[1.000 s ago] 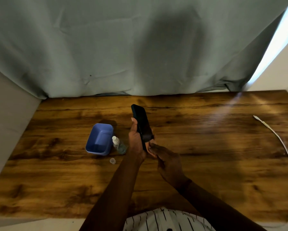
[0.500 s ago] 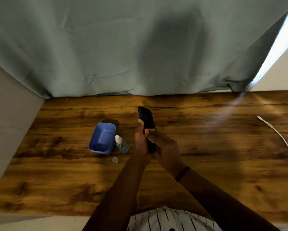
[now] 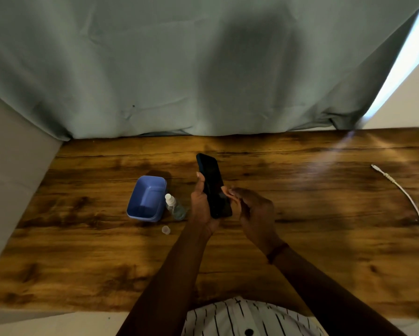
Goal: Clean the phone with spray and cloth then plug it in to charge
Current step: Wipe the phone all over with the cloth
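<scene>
Hands meet over a dark phone (image 3: 213, 187) held above the middle of a wooden table (image 3: 312, 214), seen from a camera worn on the person's head. The left hand (image 3: 202, 204) is closed around the phone's lower half, thumb along its left edge, the handset tilted with its top end pointing away from the person. The right hand (image 3: 254, 209) is loosely curled, its fingertips (image 3: 229, 191) touching the phone's right edge near the lower part of the screen; whether it has hold of a cloth cannot be told. To the left of the hands a small clear spray bottle (image 3: 175, 206) with a white nozzle stands just beside an empty blue plastic tub (image 3: 147, 198), and a small clear cap (image 3: 166, 230) lies on the wood near the bottle, on its near side. A white charging cable (image 3: 402, 192) curves along the table's right side, its plug end lying free, well apart from the phone. A grey-green curtain (image 3: 179, 69) hangs behind the table, and a striped shirt (image 3: 249, 318) shows at the bottom edge.
</scene>
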